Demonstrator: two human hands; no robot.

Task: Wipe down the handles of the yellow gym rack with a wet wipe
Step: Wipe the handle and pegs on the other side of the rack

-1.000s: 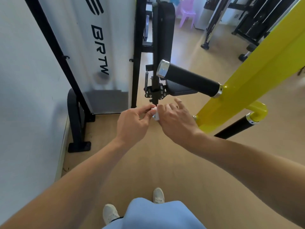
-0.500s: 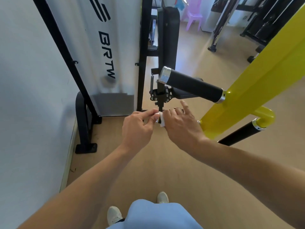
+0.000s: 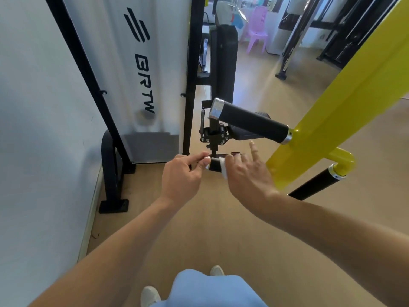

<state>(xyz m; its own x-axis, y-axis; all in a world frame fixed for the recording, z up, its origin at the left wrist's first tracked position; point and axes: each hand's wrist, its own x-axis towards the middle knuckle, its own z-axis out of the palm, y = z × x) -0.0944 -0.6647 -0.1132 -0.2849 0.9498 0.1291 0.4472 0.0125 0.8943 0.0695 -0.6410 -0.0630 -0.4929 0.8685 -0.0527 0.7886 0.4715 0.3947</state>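
Observation:
A small white wet wipe (image 3: pixel 222 166) is stretched between my two hands below the upper handle. My left hand (image 3: pixel 183 177) pinches one end with thumb and forefinger. My right hand (image 3: pixel 247 176) holds the other end, its index finger sticking up. The yellow gym rack (image 3: pixel 345 103) slants across the right side. Its upper black handle (image 3: pixel 250 121) with a chrome end cap juts left, just above my hands. A second black handle (image 3: pixel 318 183) hangs lower at the right, under a yellow elbow.
A black-framed machine with a white BRTW panel (image 3: pixel 141 74) stands against the wall at left, its black foot (image 3: pixel 112 173) on the wooden floor. A black padded seat post and bracket (image 3: pixel 213 135) sit behind my hands. A pink chair (image 3: pixel 256 29) and more equipment are far back.
The view has tilted slightly upward. My hands have pulled a little apart, stretching the wipe between them, and my right index finger has lifted.

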